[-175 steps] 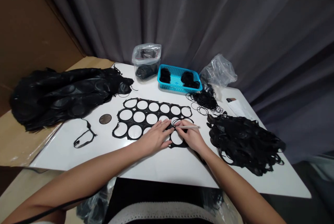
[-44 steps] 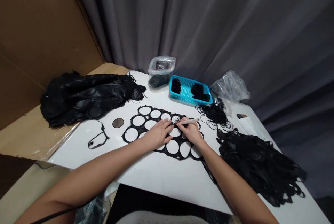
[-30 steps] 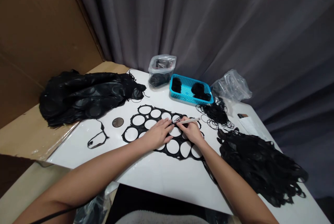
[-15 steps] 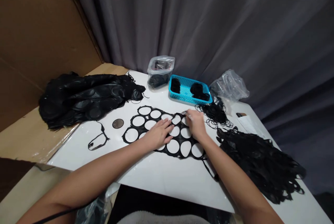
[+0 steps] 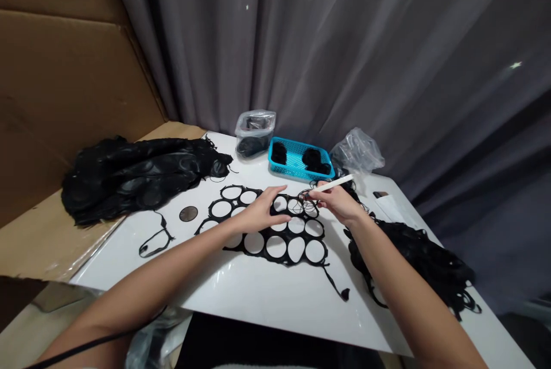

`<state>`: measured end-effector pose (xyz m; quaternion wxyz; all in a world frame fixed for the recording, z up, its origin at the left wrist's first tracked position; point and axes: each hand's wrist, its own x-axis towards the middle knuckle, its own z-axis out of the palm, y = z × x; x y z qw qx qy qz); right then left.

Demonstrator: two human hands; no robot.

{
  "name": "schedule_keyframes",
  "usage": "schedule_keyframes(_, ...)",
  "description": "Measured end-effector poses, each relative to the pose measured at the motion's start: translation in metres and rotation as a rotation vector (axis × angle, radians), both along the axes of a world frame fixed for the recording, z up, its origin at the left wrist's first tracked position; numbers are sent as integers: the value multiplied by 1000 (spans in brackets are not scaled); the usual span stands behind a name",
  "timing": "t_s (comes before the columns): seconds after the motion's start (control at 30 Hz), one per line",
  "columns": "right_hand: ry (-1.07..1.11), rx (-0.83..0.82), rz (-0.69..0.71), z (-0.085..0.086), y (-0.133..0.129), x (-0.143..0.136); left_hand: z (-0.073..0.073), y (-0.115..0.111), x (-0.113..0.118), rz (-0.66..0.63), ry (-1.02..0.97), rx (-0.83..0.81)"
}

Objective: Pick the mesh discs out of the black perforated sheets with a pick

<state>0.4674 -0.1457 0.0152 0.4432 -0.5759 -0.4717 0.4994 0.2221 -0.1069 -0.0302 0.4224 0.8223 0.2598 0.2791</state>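
Observation:
A black sheet cut through with rows of round holes lies flat on the white table. Over its middle, my left hand is open, thumb and fingers apart. My right hand, above the sheet's right end, grips a slim white pen-like tool; its tip is hard to make out. Thin black thread-like rings hang by the fingers of my right hand. A loose black strip trails from the sheet's near right corner.
Left lies a heap of black sheets, with a dark disc and a curled strip nearby. At the back are a clear tub, a blue basket and a plastic bag. Black scraps pile up at right.
My left hand has lifted from pressing on the sheet and spread its thumb. My right hand has shifted back from the sheet, and the white tool and thin rings now show there.

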Motion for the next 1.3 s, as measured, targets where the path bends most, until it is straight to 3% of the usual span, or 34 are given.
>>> schedule_keyframes(0.1,89,-55,127,14,-17,-17,19,7,16,-209,-167,-265)
schedule_keyframes(0.2,151,-84,177,19,-28,-25,24,10,26,-384,-236,-516)
schedule_keyframes(0.37,274,-123,205,15,-42,-20,23,5,25,-375,-335,-762)
schedule_keyframes(0.5,390,-153,243,-3,-48,-17,26,-5,17,-374,-455,-952)
schedule_keyframes(0.57,418,-133,219,-17,-46,-22,28,-10,12,-289,-446,-1085)
schedule_keyframes(0.67,448,-82,94,-39,-39,-33,30,-16,-1,-33,-489,-1229)
schedule_keyframes(0.73,439,-33,-49,-53,-35,-40,34,-20,-17,85,-579,-1241)
schedule_keyframes(0.83,374,32,-194,-70,-35,-49,39,-27,-45,152,-753,-1248)
schedule_keyframes(0.9,304,49,-193,-76,-39,-55,37,-33,-57,198,-828,-1192)
schedule_keyframes(0.97,209,65,-117,-78,-43,-60,28,-39,-61,258,-756,-1014)
schedule_keyframes(1.03,48,105,2,-77,-47,-66,14,-45,-57,264,-495,-699)
schedule_keyframes(1.17,-331,238,152,-75,-50,-70,-19,-57,-43,83,114,81)
schedule_keyframes(1.23,-397,272,165,-76,-51,-69,-32,-62,-39,51,287,310)
schedule_keyframes(1.3,-404,273,166,-78,-51,-67,-41,-66,-38,64,392,413)
